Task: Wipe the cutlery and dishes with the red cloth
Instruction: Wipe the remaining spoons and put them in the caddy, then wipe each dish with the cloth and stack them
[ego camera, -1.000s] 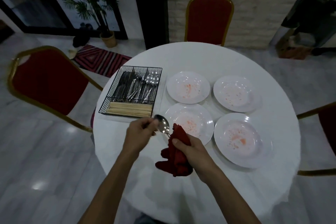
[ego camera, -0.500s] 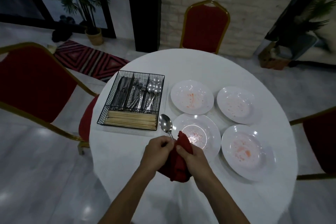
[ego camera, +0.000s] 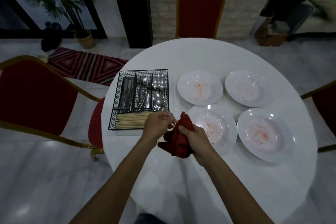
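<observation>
The left hand (ego camera: 159, 123) pinches the thin handle of a shiny metal spoon (ego camera: 159, 99) between curled fingers and thumb. The spoon's bowl points away, over the right-hand compartment of a black wire cutlery basket (ego camera: 113, 114); whether it touches the basket I cannot quite tell. Just right of it, the right hand (ego camera: 195, 137) is closed tightly round a bunched dark red cloth (ego camera: 180, 140), one corner sticking up and folds hanging below the fist, held above the near part of the round white tabletop (ego camera: 200, 56). The handle's end lies close to the cloth.

The basket sits on the left of the tabletop, holding steel knives (ego camera: 127, 91) on the left, forks (ego camera: 144, 91) in the middle, more spoons (ego camera: 160, 82) on the right, and a row of pale wooden sticks (ego camera: 131, 120) across its near compartment.

Right of the basket, four white deep plates lie two by two, all flecked with orange-red smears: far-left plate (ego camera: 200, 87), far-right plate (ego camera: 245, 88), near-left plate (ego camera: 214, 125) partly behind the right hand, and near-right plate (ego camera: 263, 132).

Red chairs with gold frames stand at the far side (ego camera: 200, 9), the left (ego camera: 32, 94) and the right edge (ego camera: 325, 107)
</observation>
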Available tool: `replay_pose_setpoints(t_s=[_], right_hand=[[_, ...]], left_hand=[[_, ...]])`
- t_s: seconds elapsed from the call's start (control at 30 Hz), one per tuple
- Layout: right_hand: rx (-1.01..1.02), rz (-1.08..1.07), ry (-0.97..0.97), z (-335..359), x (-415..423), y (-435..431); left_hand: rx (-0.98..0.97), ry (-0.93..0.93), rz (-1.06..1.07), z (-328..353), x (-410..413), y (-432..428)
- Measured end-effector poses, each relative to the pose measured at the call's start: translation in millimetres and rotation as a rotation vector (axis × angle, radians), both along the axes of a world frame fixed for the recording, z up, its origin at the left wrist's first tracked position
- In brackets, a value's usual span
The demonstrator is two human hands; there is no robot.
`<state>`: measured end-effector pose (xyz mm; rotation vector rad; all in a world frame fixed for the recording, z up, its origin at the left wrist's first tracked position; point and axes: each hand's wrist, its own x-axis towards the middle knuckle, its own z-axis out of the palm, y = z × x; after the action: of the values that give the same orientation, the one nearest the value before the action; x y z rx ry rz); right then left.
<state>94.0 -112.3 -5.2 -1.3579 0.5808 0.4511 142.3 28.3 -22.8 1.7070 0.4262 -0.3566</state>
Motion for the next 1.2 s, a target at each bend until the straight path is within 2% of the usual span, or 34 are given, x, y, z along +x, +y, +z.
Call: replay_pose_setpoints(t_s=[0.13,0.2,0.33,0.53,0.87,1.03,1.13,1.2], right_hand=[[0.02,-0.088,0.062,-5.9,2.2,-3.2],[0.026,-0.119,0.074,-6.9,2.4,-6.4],[0.089,-0.176,0.082,-14.8,-0.1,-17.8],[0.236,-0.279,0.173,-16.4,-24.5,-33.3],[0.323,-0.362,0.288,-24.0,-48.9,-25.3],[0.383,-0.407,0.302,-28.5,-47.9,-30.0],[0.414,-0.452,0.31,-27.5,-45.6,-36.0],[0.43,-0.474,0.314,-22.0,-43.6,-42.3]], left_hand=[[-0.044,0.076,0.034,-3.0,31.5,8.0],[0.033,0.072,0.027,-9.5,46.7,10.2],[0.315,-0.014,-0.056,-34.4,69.0,18.1],[0.549,-0.097,-0.126,-59.2,89.1,22.4],[0.726,-0.035,-0.127,-83.2,133.7,24.6],[0.639,-0.112,-0.102,-70.9,113.5,16.4],[0.48,-0.113,-0.214,-60.5,72.8,-1.9],[0.336,-0.048,-0.341,-59.4,39.0,-16.1]])
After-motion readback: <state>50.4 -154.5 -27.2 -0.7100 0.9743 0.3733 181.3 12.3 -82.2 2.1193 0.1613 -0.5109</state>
